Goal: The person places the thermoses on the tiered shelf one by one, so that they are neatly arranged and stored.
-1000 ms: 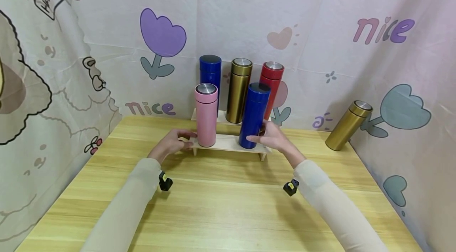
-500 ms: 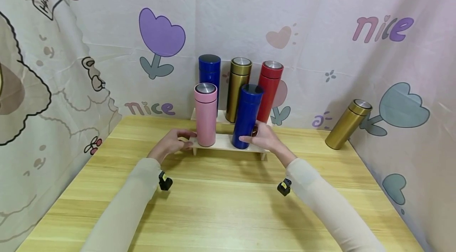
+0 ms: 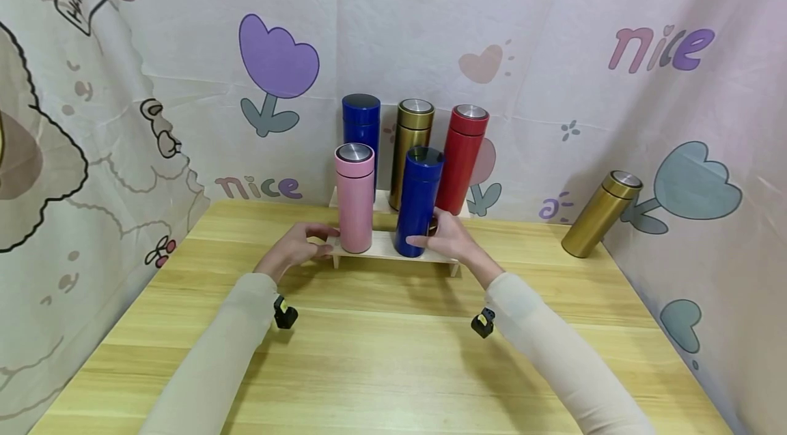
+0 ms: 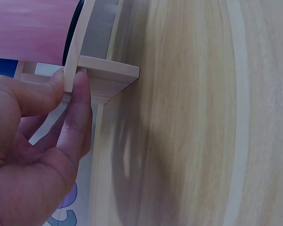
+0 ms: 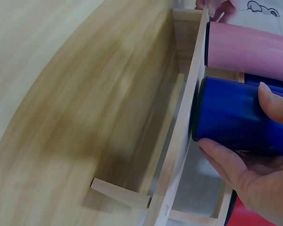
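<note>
My right hand [image 3: 450, 238] holds a blue thermos bottle [image 3: 420, 203] low on its body, thumb on one side and fingers on the other. The bottle stands on the front step of a small two-tier wooden rack [image 3: 384, 244], its base right at the step's surface in the right wrist view. With thumb and fingers, my left hand [image 4: 42, 113] pinches the left end of that step, whose edge [image 4: 78, 52] shows between the fingertips. Beside this hand a pink thermos bottle [image 3: 354, 206] stands on the same step.
On the rack's back tier stand another blue bottle [image 3: 361, 117], a gold bottle [image 3: 413, 141] and a red bottle [image 3: 461, 158]. A second gold bottle [image 3: 599, 216] stands on the wooden table [image 3: 381, 353] at far right. A printed curtain [image 3: 393, 32] hangs close behind the rack.
My right hand has moved left along the front step with the blue thermos bottle, toward the pink one, uncovering more of the red bottle. The left hand has stayed at the rack's end.
</note>
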Available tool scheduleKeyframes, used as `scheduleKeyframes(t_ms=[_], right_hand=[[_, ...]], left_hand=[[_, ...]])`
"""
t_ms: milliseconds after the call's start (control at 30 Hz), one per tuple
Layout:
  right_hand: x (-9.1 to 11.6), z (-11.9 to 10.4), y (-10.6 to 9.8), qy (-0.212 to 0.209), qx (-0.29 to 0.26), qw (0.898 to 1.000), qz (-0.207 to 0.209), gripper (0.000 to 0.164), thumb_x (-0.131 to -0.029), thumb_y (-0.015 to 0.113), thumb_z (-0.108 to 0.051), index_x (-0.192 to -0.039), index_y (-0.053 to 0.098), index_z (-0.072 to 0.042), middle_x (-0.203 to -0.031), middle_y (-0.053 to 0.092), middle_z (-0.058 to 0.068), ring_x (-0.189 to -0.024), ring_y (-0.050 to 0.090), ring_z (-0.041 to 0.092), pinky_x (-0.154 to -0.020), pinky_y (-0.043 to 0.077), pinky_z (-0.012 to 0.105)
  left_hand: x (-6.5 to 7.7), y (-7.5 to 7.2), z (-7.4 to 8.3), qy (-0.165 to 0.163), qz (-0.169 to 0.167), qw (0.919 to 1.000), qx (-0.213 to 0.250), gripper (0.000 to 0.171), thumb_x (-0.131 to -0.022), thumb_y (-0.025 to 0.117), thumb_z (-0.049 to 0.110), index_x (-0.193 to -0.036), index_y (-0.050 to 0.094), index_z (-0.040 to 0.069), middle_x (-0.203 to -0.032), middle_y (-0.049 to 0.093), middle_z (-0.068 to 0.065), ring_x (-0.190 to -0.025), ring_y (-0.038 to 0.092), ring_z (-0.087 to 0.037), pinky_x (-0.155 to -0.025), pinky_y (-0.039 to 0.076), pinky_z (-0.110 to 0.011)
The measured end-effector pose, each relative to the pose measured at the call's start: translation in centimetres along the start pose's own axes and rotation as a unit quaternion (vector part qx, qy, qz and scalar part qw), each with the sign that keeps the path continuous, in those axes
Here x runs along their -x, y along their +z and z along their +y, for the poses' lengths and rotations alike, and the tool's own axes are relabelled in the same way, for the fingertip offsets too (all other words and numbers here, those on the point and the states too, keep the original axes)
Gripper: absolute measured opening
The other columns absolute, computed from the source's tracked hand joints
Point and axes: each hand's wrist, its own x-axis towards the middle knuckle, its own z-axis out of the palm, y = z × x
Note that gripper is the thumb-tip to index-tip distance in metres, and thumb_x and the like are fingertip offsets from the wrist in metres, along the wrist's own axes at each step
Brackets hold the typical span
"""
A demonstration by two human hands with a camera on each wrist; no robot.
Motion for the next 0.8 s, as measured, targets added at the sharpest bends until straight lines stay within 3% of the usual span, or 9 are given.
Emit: scheduleKeyframes(t_ms=[800], right_hand=[[-0.44,-0.33,0.87,-0.006,-0.007,1.0,0.002,0.074,-0.086,0.084,-0.023,-0.148,0.047,-0.005,-0.14,0.064,0.02,-0.121,0.065,0.04,-0.106,0.056,0.053]], left_hand=[[-0.05,-0.01,-0.11,0.007,0.0,1.0,0.003,0.043,-0.093,0.068,-0.001,-0.136,0.064,0.002,-0.137,0.059,-0.024,-0.118,0.059,-0.031,-0.093,0.061,-0.029]])
